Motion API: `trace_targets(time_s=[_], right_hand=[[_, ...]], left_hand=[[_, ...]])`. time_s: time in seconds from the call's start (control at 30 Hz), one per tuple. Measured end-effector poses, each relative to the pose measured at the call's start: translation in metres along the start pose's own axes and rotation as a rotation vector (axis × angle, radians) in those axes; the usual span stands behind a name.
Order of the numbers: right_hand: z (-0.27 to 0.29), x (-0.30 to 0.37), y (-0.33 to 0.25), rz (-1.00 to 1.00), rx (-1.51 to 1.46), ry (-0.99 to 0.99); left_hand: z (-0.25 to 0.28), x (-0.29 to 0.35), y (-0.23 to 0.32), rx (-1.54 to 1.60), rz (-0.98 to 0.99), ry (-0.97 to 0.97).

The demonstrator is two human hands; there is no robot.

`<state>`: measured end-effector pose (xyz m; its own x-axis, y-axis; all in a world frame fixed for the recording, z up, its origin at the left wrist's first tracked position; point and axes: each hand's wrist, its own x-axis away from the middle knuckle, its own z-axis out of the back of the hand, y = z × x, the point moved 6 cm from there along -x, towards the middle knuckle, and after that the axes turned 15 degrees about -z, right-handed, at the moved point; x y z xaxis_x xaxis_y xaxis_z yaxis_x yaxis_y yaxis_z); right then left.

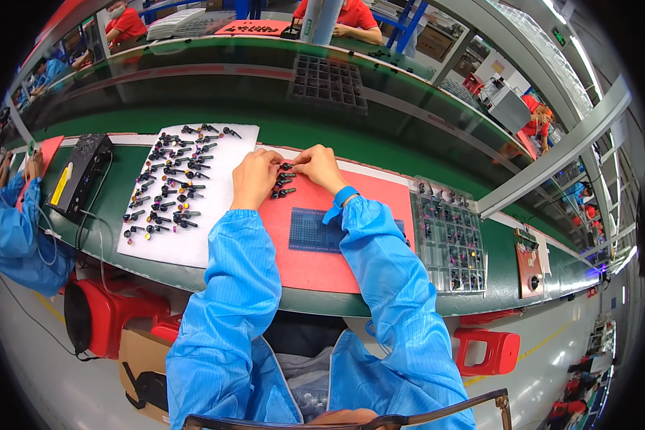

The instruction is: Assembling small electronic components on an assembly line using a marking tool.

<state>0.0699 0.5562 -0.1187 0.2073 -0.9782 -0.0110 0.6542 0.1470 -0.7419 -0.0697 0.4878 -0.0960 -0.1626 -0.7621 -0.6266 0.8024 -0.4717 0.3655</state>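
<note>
At the far edge of the pink mat, my left hand and my right hand meet with fingers closed in a pinch. Between their fingertips is a small black earbud with a stem. Just below it, more black earbuds lie in a short column on the mat. On the left, a white foam sheet carries rows of similar earbuds, some with orange or purple tips. A blue band circles my right wrist.
A dark blue gridded mat lies partly under my right forearm. Right of it stands a clear compartment tray holding earbuds. A black box with cables sits left; a slanted metal post rises right. Beyond runs a green conveyor with another tray.
</note>
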Motion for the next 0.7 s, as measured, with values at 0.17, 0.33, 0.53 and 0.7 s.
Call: trace_targets(time_s=[0.17, 0.33, 0.53, 0.7], right_hand=[[0.007, 0.004, 0.0, 0.049, 0.015, 0.006], [0.057, 0.019, 0.01, 0.071, 0.257, -0.118], [0.15, 0.087, 0.068, -0.067, 0.673, -0.367], [0.144, 0.122, 0.098, -0.282, 0.528, -0.561]], left_hand=[[-0.015, -0.001, 0.007, 0.013, -0.059, -0.055], [-0.015, 0.003, 0.005, -0.022, 0.037, -0.123], [-0.023, 0.0, 0.01, 0.021, -0.059, -0.05], [-0.026, 0.005, 0.005, 0.019, -0.073, -0.05]])
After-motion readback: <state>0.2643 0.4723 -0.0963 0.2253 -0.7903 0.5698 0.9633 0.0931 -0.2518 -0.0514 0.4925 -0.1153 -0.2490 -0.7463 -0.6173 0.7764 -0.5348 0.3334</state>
